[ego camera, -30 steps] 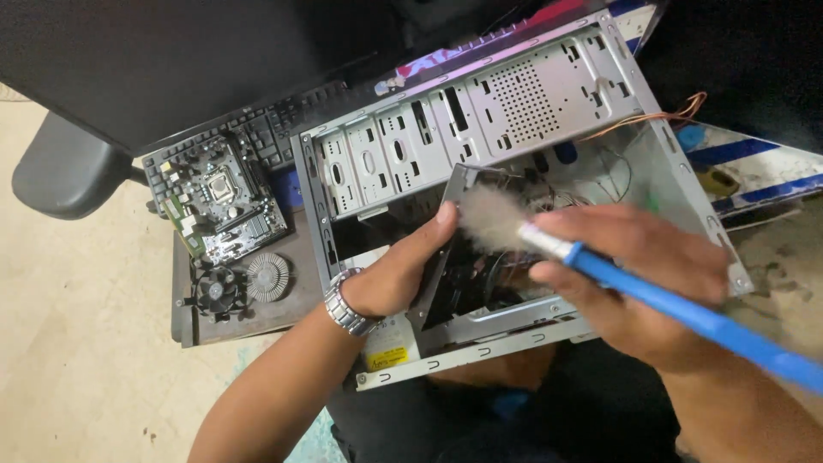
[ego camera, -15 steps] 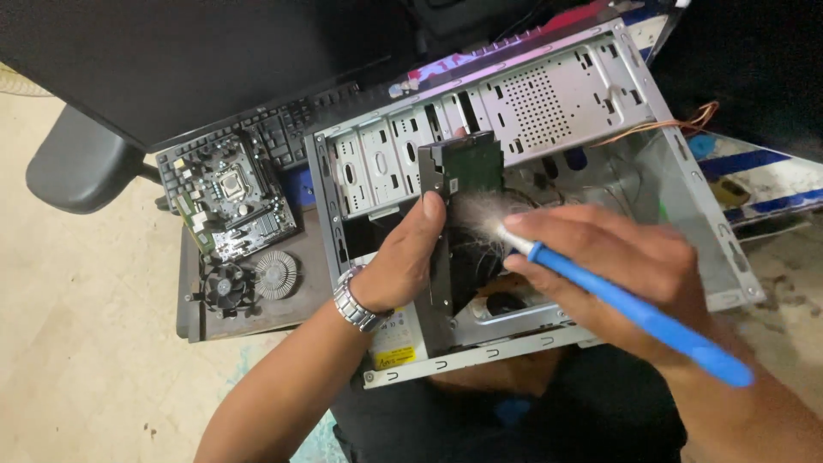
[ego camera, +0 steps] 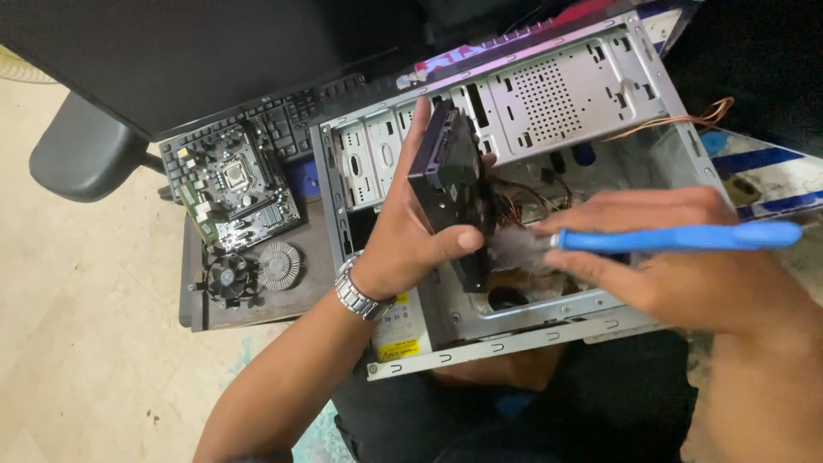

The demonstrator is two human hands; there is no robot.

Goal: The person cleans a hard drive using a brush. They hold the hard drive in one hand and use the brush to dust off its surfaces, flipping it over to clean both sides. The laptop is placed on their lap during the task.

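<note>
Holding one hard drive (ego camera: 454,184), left hand (ego camera: 411,240) grip clamped; right hand (ego camera: 677,266) pinching one blue brush (ego camera: 677,237).

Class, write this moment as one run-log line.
left hand: holds dark drive on edge | right hand: blue-handled brush, bristles at drive | below: open computer case

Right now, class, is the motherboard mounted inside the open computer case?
No, the motherboard lies outside the computer case, to its left beside a keyboard.
</note>
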